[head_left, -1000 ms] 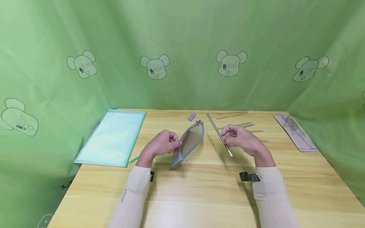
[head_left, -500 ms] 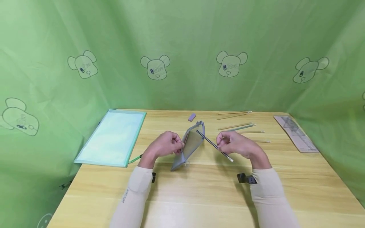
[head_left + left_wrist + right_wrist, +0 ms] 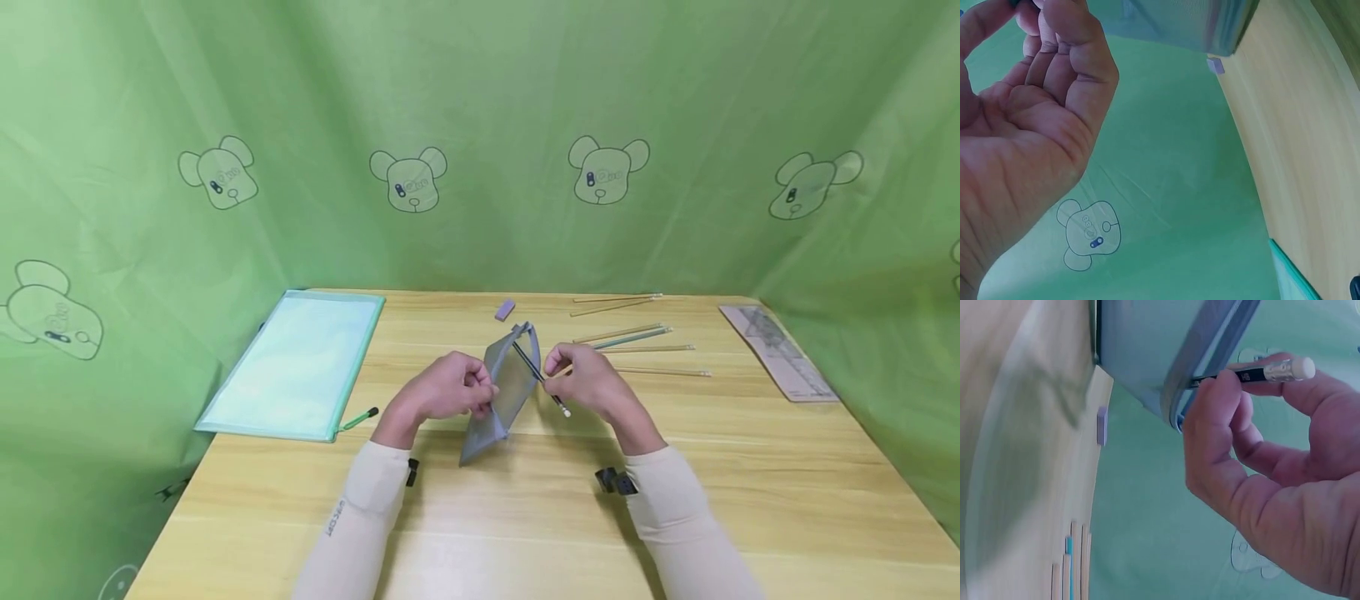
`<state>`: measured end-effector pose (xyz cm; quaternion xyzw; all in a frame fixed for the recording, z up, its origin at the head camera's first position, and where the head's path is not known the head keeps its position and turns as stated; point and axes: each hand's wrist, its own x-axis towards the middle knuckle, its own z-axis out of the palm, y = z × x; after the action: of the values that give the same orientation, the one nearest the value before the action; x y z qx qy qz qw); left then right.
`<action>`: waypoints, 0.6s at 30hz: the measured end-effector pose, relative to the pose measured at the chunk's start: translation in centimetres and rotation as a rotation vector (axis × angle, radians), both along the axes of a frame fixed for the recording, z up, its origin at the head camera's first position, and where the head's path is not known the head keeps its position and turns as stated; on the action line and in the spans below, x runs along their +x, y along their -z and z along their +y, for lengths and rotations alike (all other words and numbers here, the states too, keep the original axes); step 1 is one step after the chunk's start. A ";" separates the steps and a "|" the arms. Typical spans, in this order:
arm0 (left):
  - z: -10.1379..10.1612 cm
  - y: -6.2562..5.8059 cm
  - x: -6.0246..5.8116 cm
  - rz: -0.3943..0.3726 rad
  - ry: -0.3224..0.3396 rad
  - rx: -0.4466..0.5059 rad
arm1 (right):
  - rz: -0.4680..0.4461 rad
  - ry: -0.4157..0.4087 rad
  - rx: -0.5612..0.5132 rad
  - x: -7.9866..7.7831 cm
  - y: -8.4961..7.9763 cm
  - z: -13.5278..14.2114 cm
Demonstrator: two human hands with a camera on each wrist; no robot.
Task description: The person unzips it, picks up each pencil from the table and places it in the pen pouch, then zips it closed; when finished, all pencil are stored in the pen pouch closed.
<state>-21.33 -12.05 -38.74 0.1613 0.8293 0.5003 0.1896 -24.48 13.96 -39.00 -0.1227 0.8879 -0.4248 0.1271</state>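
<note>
Pinching a slim dark striped pencil [image 3: 1254, 375] in right hand [image 3: 591, 381], pointing far-left into translucent grey zip pouch [image 3: 513, 393] pinched in left hand [image 3: 448, 387].

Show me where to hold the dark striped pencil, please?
Probably pinch the dark striped pencil near its white eraser tip, coming from your right: it's thin and straight, and its other end points into the gray zip pouch, so this end sticks out. The right hand pinches it there.

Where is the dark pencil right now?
In the head view, just right of centre, the dark pencil is pinched in the right hand, its far end slanting into the open grey pouch that the left hand holds.
</note>
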 end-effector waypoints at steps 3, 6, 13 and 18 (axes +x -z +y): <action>0.0 0.1 0.0 -0.006 -0.002 0.017 | 0.016 0.016 -0.011 0.2 0.1 -0.8; 0.1 0.2 -0.1 -0.020 -0.002 0.040 | 0.022 0.035 -0.036 0.5 0.2 -1.4; 0.1 0.2 -0.2 -0.053 -0.007 0.083 | 0.032 0.012 -0.150 0.8 0.3 -2.6; -0.2 0.3 -0.3 -0.059 -0.036 0.093 | 0.017 -0.075 -0.227 1.0 0.2 -2.8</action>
<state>-21.58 -12.23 -39.04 0.1400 0.8021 0.5460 0.1974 -23.46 11.19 -39.18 -0.1733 0.8299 -0.5164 0.1206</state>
